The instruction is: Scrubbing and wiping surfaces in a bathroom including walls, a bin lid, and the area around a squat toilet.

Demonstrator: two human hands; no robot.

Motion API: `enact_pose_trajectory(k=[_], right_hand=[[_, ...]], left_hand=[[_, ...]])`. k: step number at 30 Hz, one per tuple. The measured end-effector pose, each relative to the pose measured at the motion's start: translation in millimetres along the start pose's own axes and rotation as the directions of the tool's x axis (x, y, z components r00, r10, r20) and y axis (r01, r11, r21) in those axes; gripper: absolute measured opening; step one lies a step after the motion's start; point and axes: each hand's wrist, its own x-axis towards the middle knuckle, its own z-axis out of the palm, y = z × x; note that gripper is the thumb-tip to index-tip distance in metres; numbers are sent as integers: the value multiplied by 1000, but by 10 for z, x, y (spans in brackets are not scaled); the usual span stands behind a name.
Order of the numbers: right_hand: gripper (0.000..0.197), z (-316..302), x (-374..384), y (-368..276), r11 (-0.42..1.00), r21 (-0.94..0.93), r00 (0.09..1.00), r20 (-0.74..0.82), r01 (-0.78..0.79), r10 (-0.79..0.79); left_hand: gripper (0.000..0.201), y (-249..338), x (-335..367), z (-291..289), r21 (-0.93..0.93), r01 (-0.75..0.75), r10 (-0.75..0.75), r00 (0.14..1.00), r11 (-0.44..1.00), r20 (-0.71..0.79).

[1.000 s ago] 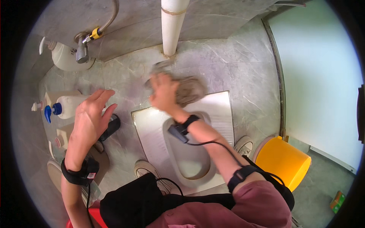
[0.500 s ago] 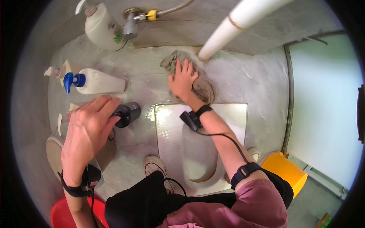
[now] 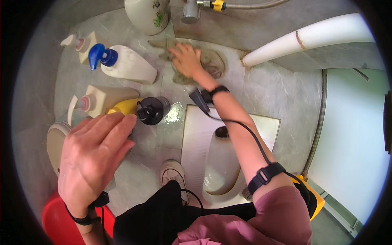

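My right hand [image 3: 187, 61] presses down on a wet grey-brown rag [image 3: 213, 63] on the tiled floor, its fingers bent over the cloth, which spreads out on both sides. My left hand [image 3: 94, 157] is raised at the left, with nothing visible in it. Its fingers lie side by side and the thumb stands a little apart; the palm is hidden. Just beyond its fingertips stands a dark bottle with a black top [image 3: 153, 112]. Behind that hand are a yellow bottle [image 3: 126, 107] and a cream pump bottle [image 3: 107, 98], both partly covered.
A white bottle with a blue pump [image 3: 128, 65], another cream pump bottle [image 3: 90, 45] and a large white bottle [image 3: 147, 16] stand far left. A squat toilet [image 3: 196, 163] is set into the floor. A white pipe [image 3: 302, 41] meets the floor behind. Red [image 3: 57, 220] and yellow [image 3: 317, 200] containers flank me.
My right hand has pushed the rag farther away and leftward over the floor. My left hand has drawn back from the dark bottle. The whole view has shifted.
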Motion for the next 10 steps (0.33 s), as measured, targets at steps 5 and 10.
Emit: enact_pose_trajectory(k=[5,10], right_hand=[[53,-702,-1220,-297,988,44,925,347,150,-156],[65,-1116,-1465,264,982,-107,901,422,157,-98]], left_hand=[[37,17,-40,15,-109,-3,2,1000,994,-5],[37,162,-85,-9,-120,-59,61,998,991,8]])
